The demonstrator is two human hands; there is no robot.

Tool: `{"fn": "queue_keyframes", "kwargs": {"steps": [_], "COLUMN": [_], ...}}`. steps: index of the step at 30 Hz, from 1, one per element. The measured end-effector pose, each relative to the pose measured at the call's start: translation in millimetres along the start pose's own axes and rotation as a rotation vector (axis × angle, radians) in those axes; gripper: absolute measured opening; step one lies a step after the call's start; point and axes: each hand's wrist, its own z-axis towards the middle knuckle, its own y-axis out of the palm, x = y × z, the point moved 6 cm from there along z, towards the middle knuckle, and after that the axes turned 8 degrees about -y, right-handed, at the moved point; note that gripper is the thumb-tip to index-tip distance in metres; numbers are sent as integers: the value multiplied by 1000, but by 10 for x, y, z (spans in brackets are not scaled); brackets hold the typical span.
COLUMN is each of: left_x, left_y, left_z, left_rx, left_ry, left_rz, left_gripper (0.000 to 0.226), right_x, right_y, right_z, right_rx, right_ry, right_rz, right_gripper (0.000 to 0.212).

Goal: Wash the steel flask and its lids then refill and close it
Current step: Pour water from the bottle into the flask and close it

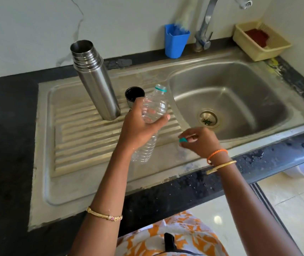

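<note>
While the steel flask stands open: the scene is a steel sink unit set in a dark counter, seen from above.

Steel flask [96,82]: upright with no lid on, at the back of the ribbed drainboard [77,137], toward its left half.

Lid [134,95]: a round piece with a dark inside, mouth up, on the drainboard just right of the flask's base, partly behind the left hand.

Left hand [142,126]: fingers and thumb curled round the upper body of a clear plastic bottle [152,115], held tilted over the drainboard's right edge, neck toward the basin, mouth uncapped with a teal ring on it.

Right hand [199,140]: over the basin's front-left corner, fingertips pinching a small teal cap [183,139]; the other fingers are loosely bent.

Basin [258,85]: right part of the unit, drain near its front-left.

Tap [205,28]: at the basin's back edge.

Blue cup [176,43]: on the back edge, just left of the tap.

Yellow tray [260,41]: back right corner of the counter, something dark red in it.
</note>
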Motion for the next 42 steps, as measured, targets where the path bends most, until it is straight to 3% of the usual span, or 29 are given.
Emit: {"fn": "queue_keyframes", "kwargs": {"steps": [4,6,10,21,29,36,39,42], "left_x": [36,70,128,217,147,51,84,141], "left_y": [28,47,50,60,101,105,109,125], "left_z": [-46,-72,-96,-144,-159,-133,-139,-148], "left_rx": [-65,-101,-158,-185,-187,-375,-334,-250], "left_ry": [19,24,44,109,102,-28,13,106], "left_rz": [92,114,148,268,346,178,255,341], "left_gripper": [64,62,64,64,69,61,68,75], "right_x": [-470,-690,-841,-876,-778,-727,-755,-710], "right_y": [-418,-607,-708,-757,-637,-544,-505,-472], "right_z": [134,185,198,90,93,51,24,38], "right_rx": [110,94,73,-76,130,6,37,-5], "right_ry": [-99,-193,-316,-406,-271,-514,-643,-591], "right_rz": [954,1105,904,468,69,-22,-164,-186], "right_gripper": [28,24,24,34,22,29,27,23]}}
